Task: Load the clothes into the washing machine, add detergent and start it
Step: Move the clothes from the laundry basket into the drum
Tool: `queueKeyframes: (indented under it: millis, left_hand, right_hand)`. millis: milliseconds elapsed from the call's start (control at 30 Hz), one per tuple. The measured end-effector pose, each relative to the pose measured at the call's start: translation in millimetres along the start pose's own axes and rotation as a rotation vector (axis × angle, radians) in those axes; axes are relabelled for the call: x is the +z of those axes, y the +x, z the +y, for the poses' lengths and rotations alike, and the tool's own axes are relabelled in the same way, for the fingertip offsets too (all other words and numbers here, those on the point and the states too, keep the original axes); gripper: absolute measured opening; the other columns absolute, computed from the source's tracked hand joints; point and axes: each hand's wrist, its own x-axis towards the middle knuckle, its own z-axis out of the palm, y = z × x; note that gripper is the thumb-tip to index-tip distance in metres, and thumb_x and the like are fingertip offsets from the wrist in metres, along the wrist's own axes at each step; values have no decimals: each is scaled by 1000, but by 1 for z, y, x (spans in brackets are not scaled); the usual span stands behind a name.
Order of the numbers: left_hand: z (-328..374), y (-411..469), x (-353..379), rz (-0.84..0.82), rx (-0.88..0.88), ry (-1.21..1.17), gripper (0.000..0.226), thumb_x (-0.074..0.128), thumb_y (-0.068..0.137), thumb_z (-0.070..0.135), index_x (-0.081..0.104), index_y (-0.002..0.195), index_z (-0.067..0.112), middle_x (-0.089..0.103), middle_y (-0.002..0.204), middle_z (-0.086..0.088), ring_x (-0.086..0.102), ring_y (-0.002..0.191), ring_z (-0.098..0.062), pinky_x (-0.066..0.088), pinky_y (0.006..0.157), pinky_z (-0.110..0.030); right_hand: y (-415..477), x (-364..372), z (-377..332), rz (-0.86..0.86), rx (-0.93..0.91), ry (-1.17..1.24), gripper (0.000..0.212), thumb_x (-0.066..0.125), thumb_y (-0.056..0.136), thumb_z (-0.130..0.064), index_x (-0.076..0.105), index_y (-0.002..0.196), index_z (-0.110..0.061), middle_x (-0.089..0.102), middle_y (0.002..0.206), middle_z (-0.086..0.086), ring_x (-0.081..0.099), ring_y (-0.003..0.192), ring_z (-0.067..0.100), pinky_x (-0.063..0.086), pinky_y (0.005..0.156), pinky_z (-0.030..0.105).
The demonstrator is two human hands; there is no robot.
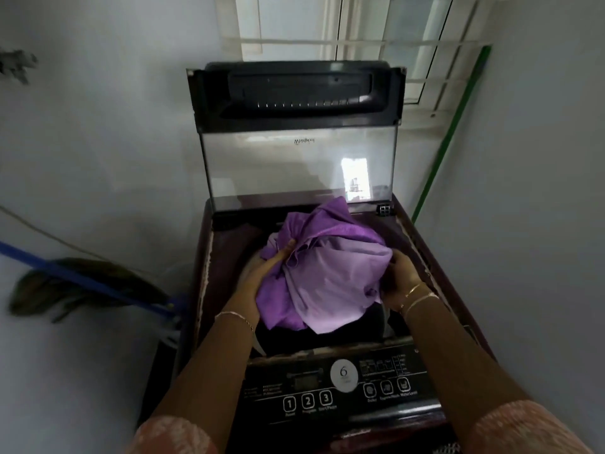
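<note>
A bundle of purple clothes (330,270) sits over the mouth of the top-loading washing machine (226,257), whose glass lid (294,172) stands upright at the back. My left hand (271,267) grips the bundle's left side, fingers curled into the folds. On the right side, my right hand (401,276) holds the cloth from below its edge. The dark drum opening shows under the bundle. The control panel (327,391) with numbered buttons lies nearest to me. No detergent is in view.
White walls close in on both sides. A blue-handled broom (85,286) leans at the left of the machine. A green pole (448,136) stands in the right corner below a barred window (353,34).
</note>
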Motion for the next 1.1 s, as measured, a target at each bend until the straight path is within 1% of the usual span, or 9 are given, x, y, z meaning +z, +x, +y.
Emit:
queueKeyframes:
  millis: [100,233,300,400,533,600,800,900,1100]
  left_hand:
    - [-2,14,2,121,-61,177,36,77,65,61,73,73,26,74,81,6,66,89,-16,49,93,-32]
    - [-25,15,7,106,5,200,29,74,79,42,71,100,23,73,99,1,67,98,-17,50,94,-33]
    - [-42,17,5,178,-17,275,27,71,84,30,70,106,15,71,101,1,67,96,-18,51,89,-31]
    - [-54,25,4,149,-81,379,22,65,87,13,69,108,17,71,106,-2,66,94,-17,51,86,-30]
    - [-46,32,16,145,-196,332,23,57,93,19,62,116,18,67,106,-2,62,88,-13,49,73,-26]
    - [-45,36,24,157,-215,312,23,57,94,19,61,117,17,65,111,-3,61,97,-16,49,82,-27]
    - [-63,28,34,132,-304,417,29,58,93,23,62,119,11,64,120,-11,59,112,-27,46,100,-38]
    - [-69,19,37,144,-328,393,30,59,93,22,62,119,9,63,122,-14,58,114,-29,44,103,-40]
    - [-44,-9,68,91,-225,269,29,57,94,13,62,122,6,64,119,-11,59,106,-20,47,97,-31]
  right_hand:
    - [16,-3,-9,-18,57,-27,51,36,89,-38,61,119,-4,64,112,16,59,103,32,49,86,36]
    - [40,-11,-8,-38,119,-5,43,34,92,-33,69,86,-10,72,75,10,70,70,25,51,71,31]
    - [53,-13,-2,-6,165,-68,38,37,93,-33,66,81,-12,70,67,8,68,63,23,49,68,31]
    - [77,-15,9,26,285,-221,37,42,91,-40,62,95,-10,66,83,11,61,77,28,49,70,39]
    - [97,-7,22,-60,444,-340,31,44,92,-37,55,93,-8,55,93,14,55,87,31,49,79,49]
    - [101,2,27,-107,474,-385,29,41,95,-35,55,91,-10,54,96,13,55,89,30,48,79,48]
    - [102,-5,37,-121,495,-469,25,41,96,-33,57,91,-14,56,97,7,55,85,22,48,77,44]
    - [94,-15,37,-97,463,-475,24,42,95,-33,57,90,-15,57,97,5,55,85,20,47,86,45]
    - [54,-20,9,-52,273,-439,23,41,95,-30,59,84,-20,60,89,-1,57,81,15,44,76,32]
